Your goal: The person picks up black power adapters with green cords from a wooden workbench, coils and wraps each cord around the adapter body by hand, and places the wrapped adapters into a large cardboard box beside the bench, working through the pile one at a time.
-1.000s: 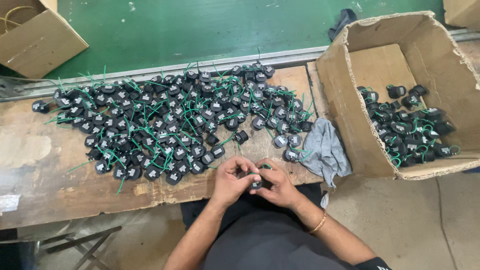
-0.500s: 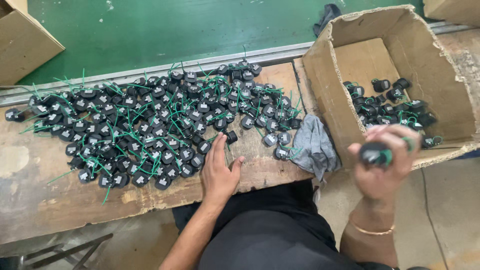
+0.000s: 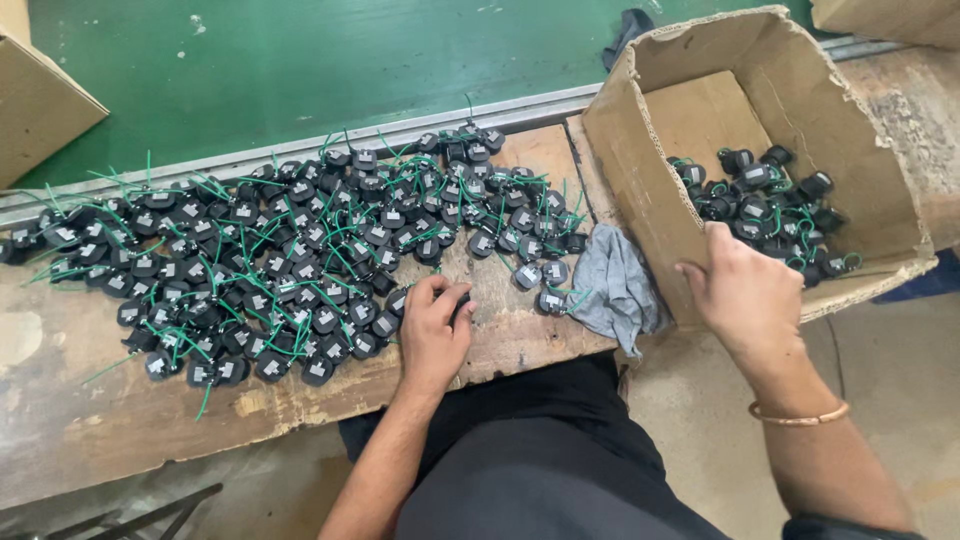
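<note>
Fingers (image 3: 432, 297) of the left hand (image 3: 432, 335) were curled down over one small black part (image 3: 462, 303) at the near edge of the pile, the part mostly hidden beneath them so only a dark sliver showed at the right of the hand; whether they truly pinched it could not be told. Right hand (image 3: 745, 300) hung loosely open at the near wall of the cardboard box (image 3: 640, 190), fingertips reaching over its torn rim, holding nothing, with a thin bangle (image 3: 798, 416) on the wrist.

A worn, scuffed wooden bench (image 3: 120, 420) ran across the view, and behind it lay a green belt surface (image 3: 300, 70) edged by a metal rail (image 3: 250, 155). A wide pile of black parts with green wires (image 3: 280, 250) covered the bench to the left of the left hand and beyond it. Inside the box, more black parts (image 3: 765, 205) were gathered in the far right corner, just beyond the right fingertips. A crumpled grey cloth (image 3: 615, 285) lay between the two hands, touching the box. Another cardboard box (image 3: 40, 95) sat at the far left. Below the bench, a pale concrete floor (image 3: 700, 400) showed around the person's dark-clothed lap
</note>
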